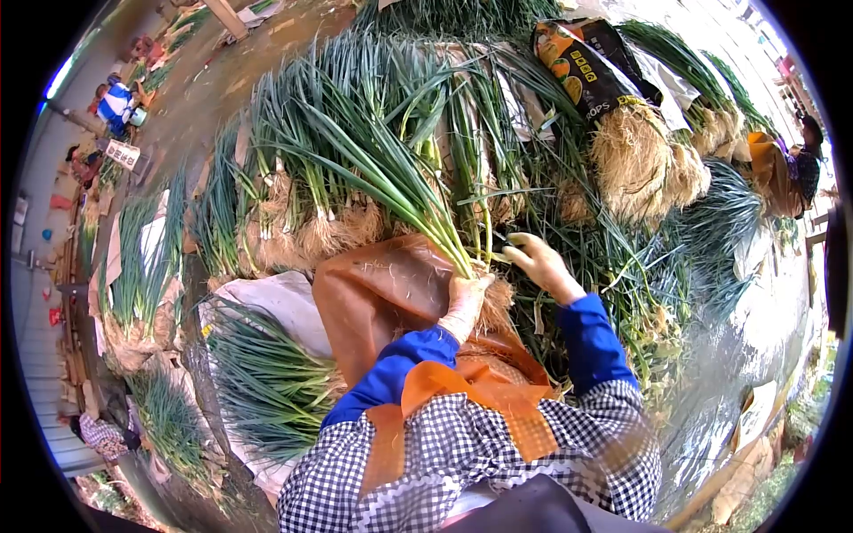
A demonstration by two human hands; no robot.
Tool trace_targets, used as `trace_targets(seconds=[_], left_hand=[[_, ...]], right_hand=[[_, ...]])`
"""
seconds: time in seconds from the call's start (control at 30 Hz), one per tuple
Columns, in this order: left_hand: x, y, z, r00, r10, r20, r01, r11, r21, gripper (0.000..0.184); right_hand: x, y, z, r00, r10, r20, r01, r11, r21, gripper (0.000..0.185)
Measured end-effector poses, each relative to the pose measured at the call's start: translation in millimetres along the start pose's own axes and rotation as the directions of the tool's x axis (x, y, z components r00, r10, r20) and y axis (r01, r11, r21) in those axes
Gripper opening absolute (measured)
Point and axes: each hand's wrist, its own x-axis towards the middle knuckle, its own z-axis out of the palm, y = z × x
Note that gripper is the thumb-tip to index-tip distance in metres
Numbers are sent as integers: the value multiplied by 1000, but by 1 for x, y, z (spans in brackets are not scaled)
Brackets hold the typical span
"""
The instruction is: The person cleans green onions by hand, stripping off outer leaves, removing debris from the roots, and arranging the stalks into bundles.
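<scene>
My left hand (pixel 464 300) is closed around the lower stalks of a bunch of scallions (pixel 418 209), their long green leaves fanning up and to the left. Pale roots (pixel 498 306) hang below that fist, over a brown apron (pixel 382 284) across my lap. Just right of the bunch is my right hand (pixel 542 266), its fingers curled in towards a yellowish stalk (pixel 487 226). What its fingertips pinch, if anything, is too small to make out.
Rows of rooted scallions (pixel 306 191) lie ahead. Loose green leaves (pixel 613 275) are heaped to the right. A black printed bag (pixel 586 71) covers a bundle with straw-coloured roots (pixel 631 155). More scallions (pixel 275 382) lie at left. Other people (pixel 115 107) are at both sides.
</scene>
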Motion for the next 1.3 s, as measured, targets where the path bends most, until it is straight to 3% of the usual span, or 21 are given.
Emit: trace_targets(seconds=[0.07,0.13,0.17,0.2,0.27,0.33,0.37,0.4,0.47,0.5,0.53,0.57,0.6,0.63,0.67,0.73,0.8,0.87,1.03,1.17,1.3], left_hand=[[1,-4,-3,999,-32,19,33,995,-92,32],[10,-13,-6,999,-49,18,51,970,-237,34],[-3,17,-3,997,-77,22,80,957,-279,30],[0,14,-6,996,-88,15,89,956,-279,30],[5,7,-8,968,-246,-45,226,938,-264,24],[0,24,-7,986,-168,-14,153,931,-332,23],[-2,29,-11,965,-244,98,262,870,-418,23],[-3,36,-15,927,-304,218,373,794,-481,24],[-6,44,-19,942,-171,290,294,837,-461,30],[-4,43,-19,927,-212,310,343,811,-473,30],[-7,41,-23,909,-262,323,396,781,-482,31],[-9,42,-24,900,-278,336,419,767,-487,30],[-7,43,-23,891,-285,353,436,752,-494,30],[-4,38,-19,905,-319,282,425,732,-533,23],[-5,39,-14,915,-350,199,400,741,-539,23],[-8,38,-9,961,-256,109,278,897,-345,23],[-7,33,-12,951,-290,108,308,867,-392,20],[-3,29,-10,945,-312,101,322,819,-475,14],[5,28,-22,901,-368,228,430,697,-574,14],[-1,35,-27,878,-344,332,477,671,-568,16],[1,36,-26,900,-334,282,436,659,-613,17]], right_hand=[[22,-8,23,929,88,358,-28,985,-170,39],[22,-18,36,961,-82,263,149,958,-244,34],[16,-32,29,903,-355,240,408,884,-227,40],[5,-32,29,879,-203,430,325,917,-232,32],[-36,-44,5,748,-296,594,394,918,-38,27],[-44,-50,-37,703,-113,703,81,994,80,25],[-35,-34,-35,773,-64,632,189,973,-133,29],[-23,-8,-27,840,217,498,91,848,-522,33],[-2,35,6,984,112,141,-72,962,-264,35],[15,23,14,938,240,250,-309,905,291,34],[26,3,29,865,274,420,-502,497,708,33],[35,1,46,867,263,424,-498,404,767,32],[47,-4,56,873,248,421,-483,314,817,31],[54,-9,64,914,230,334,-405,474,781,26],[61,-31,66,900,352,255,-367,300,881,22],[70,-10,99,900,430,67,-222,321,921,19],[61,-1,110,910,378,-172,-149,684,714,25],[49,4,117,880,412,-237,-252,827,502,25],[21,-33,45,856,473,209,-452,486,748,27],[60,-18,59,860,351,370,-476,295,828,30],[87,-4,118,915,403,38,-179,317,931,29]])
